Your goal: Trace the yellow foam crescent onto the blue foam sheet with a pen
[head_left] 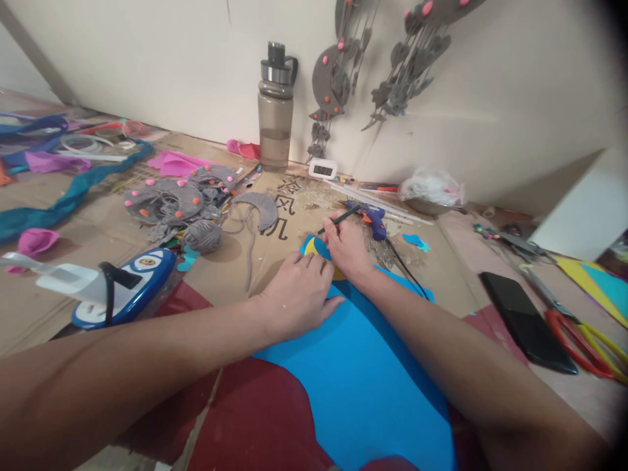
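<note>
A large blue foam-like sheet (373,379) lies in front of me, with a small yellow crescent (311,247) on its far end. My left hand (300,294) rests on the sheet and crescent, palm down, thumb apart, its fingertips pressing the crescent down and partly covering it. My right hand (346,245) grips a dark green pencil (338,220) just beyond the crescent. The pencil's tip is near the sheet's far edge; whether it touches is too small to tell. More yellow shows beneath the right hand.
Left are a blue-and-white device (132,281), grey yarn (203,235) and a grey crescent (262,208). A bottle (275,121), a timer (322,169) and a purple glue gun (375,221) stand or lie beyond. Right: a phone (524,320) and red-handled scissors (576,337).
</note>
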`<state>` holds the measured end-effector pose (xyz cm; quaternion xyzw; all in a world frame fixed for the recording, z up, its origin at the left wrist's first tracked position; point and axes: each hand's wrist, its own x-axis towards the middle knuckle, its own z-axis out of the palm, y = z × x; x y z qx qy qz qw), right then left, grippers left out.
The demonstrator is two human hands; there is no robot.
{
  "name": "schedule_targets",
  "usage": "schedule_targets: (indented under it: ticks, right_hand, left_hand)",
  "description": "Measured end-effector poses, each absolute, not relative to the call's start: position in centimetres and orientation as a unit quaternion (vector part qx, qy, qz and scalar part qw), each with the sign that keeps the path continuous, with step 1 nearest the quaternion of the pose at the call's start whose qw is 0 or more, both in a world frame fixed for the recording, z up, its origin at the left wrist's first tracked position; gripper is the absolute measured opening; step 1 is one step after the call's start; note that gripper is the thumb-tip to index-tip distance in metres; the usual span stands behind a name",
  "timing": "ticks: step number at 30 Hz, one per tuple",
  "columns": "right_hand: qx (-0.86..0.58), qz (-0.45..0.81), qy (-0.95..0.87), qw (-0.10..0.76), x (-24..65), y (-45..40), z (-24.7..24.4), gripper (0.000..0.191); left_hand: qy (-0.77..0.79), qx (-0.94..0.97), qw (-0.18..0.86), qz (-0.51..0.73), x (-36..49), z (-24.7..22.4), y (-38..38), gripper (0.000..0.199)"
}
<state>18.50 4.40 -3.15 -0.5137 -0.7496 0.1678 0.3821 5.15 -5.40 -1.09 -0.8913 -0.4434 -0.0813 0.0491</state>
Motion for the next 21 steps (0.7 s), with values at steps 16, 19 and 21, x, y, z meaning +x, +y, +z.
schedule_targets:
  ticks: [16, 19, 21]
  right_hand:
    - [-0.516, 0.162, -0.749, 0.384, 18.6, 4.5, -3.3, 0.021]
    - [-0.513, 0.165, -0.75, 0.384, 18.6, 4.5, -3.2, 0.021]
    - [-0.513, 0.168, -0.75, 0.381, 18.6, 4.4, -3.2, 0.021]
  left_hand:
    - [-0.487, -0.866, 0.06, -0.091, 5.0, -1.5, -4.5, 0.05]
    - [-0.491, -0.863, 0.077, -0.087, 4.9, -1.5, -4.7, 0.05]
    - [-0.486, -0.867, 0.077, -0.079, 4.9, -1.5, -4.7, 0.049]
